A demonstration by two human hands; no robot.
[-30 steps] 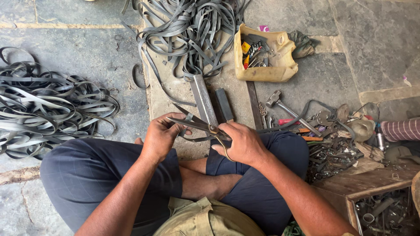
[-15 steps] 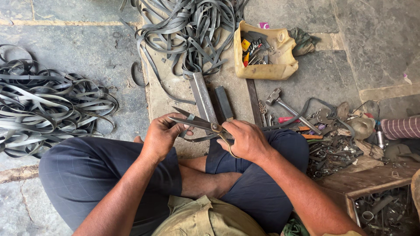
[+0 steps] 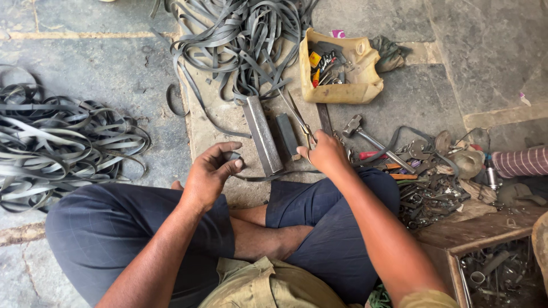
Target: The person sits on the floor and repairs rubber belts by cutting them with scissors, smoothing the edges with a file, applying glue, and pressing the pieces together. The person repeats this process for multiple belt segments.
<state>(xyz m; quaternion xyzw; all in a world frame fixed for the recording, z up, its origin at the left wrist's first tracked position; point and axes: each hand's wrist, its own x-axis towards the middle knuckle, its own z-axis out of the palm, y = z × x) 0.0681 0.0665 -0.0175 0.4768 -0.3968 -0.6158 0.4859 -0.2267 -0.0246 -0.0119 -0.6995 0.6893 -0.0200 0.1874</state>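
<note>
Left hand [image 3: 210, 171] pinching a small dark rubber piece [image 3: 233, 156] beside the metal bar [image 3: 264, 134]. Right hand [image 3: 325, 152] closed on the scissors [image 3: 298, 117], blades pointing far. Uncut strips [image 3: 240, 40] heaped beyond; plenty apparently left to cut.

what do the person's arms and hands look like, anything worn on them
Both arms are bare from hand to upper arm: no gloves, watch, rings or bands show on the left hand or the right hand. The only sleeve visible is an olive-khaki short sleeve at the right upper arm, matching the shirt below.
</note>
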